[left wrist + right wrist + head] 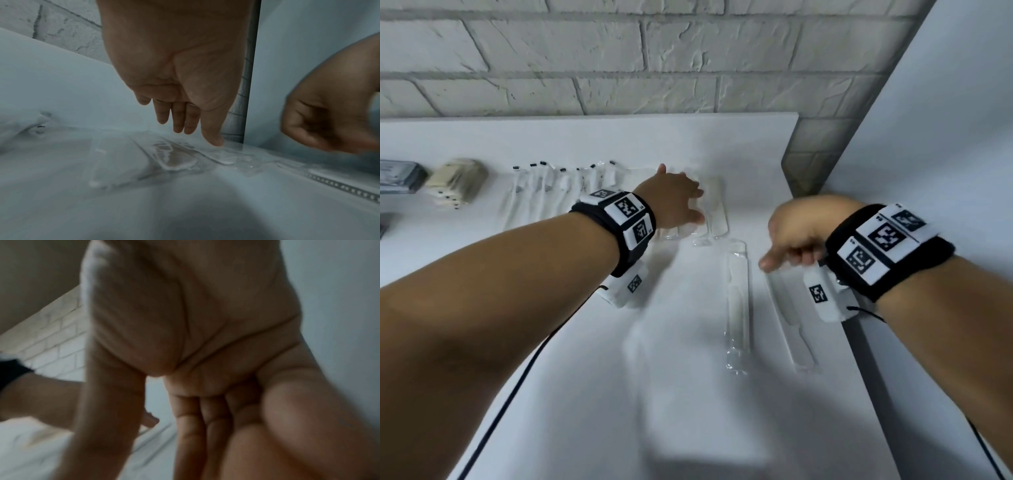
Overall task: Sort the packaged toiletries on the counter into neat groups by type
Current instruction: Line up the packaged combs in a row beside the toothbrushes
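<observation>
Several white combs in clear wraps lie on the white counter (571,383). My left hand (678,202) reaches flat over the far group of combs (716,209), fingers straight. In the left wrist view the left hand (195,134) touches one wrapped comb (224,158) with its thumb tip; another wrapped comb (176,157) lies beside it. My right hand (787,246) hovers with fingers curled into the palm and thumb sticking out, holding nothing, over the top end of the rightmost comb (796,332). A third comb (738,301) lies between the hands. The right wrist view is blurred; the right hand (205,410) shows curled fingers.
A row of wrapped toothbrushes (551,192) lies left of the combs. Further left sit a stack of beige packets (457,181) and dark grey packets (399,176). A brick wall (619,61) backs the counter. A white panel (945,137) bounds its right edge.
</observation>
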A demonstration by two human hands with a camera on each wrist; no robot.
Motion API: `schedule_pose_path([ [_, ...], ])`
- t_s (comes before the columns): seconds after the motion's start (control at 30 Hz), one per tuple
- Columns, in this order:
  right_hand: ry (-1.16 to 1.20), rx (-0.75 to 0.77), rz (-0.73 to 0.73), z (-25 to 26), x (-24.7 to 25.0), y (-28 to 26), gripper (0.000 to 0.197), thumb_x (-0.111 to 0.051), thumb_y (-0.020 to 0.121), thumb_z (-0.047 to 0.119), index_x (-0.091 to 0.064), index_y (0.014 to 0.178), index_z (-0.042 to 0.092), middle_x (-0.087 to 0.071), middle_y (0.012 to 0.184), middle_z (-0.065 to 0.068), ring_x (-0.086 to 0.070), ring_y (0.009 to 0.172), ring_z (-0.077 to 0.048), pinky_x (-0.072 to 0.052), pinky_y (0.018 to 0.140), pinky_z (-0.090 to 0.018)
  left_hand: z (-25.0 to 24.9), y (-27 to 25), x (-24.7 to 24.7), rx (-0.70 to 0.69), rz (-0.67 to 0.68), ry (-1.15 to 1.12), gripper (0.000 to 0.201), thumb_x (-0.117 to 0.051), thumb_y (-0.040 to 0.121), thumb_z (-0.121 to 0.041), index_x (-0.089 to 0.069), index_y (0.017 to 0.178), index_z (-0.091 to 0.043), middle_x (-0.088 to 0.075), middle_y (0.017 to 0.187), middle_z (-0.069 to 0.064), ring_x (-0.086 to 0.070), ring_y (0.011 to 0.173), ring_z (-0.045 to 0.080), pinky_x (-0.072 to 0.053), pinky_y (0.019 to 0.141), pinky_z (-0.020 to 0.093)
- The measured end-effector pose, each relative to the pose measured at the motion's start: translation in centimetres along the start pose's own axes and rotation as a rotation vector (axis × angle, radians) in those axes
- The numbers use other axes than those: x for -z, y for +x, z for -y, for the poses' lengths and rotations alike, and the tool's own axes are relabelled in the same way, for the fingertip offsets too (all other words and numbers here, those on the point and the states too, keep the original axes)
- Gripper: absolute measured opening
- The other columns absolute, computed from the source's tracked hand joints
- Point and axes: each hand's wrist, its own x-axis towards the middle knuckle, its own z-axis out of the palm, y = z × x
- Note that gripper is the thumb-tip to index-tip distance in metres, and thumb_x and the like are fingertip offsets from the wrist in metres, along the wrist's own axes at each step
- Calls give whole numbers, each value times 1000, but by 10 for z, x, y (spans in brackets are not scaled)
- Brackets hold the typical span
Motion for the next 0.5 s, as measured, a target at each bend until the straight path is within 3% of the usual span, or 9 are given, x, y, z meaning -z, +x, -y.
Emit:
schedule_pose_path([
  [0.1,-166,-68,22,1,-23,-12,53,-79,67,56,-60,65,7,-60,50,-5,-54,53,-25,-49,63,-31,-8,-2,2,1,-13,-38,65,-46,92,-54,-34,147,-21,-29,156,-2,-19,145,17,6,117,41],
  [0.2,-275,-71,-45,8,-37,-21,49,-75,75,51,-60,65,6,-64,58,-6,-61,60,-25,-54,73,-32,-12,-3,2,-2,-33,-46,64,-47,91,-54,-38,145,-21,-32,154,-1,-22,144,17,6,117,42],
  [0.33,-144,-98,-57,11,-31,-21,31,-74,82,31,-61,74,4,-62,66,-9,-58,63,-27,-48,66,-31,-16,-6,4,-2,-45,-41,62,-48,92,-52,-39,144,-20,-33,154,-3,-20,145,16,5,117,42],
  [0.5,-277,-42,-341,12,-20,-6,9,-61,80,12,-59,71,8,-60,70,-5,-57,60,-21,-46,57,-25,-17,-9,4,11,-52,-71,60,-49,92,-51,-41,143,-20,-36,152,-2,-24,143,16,3,117,41],
])
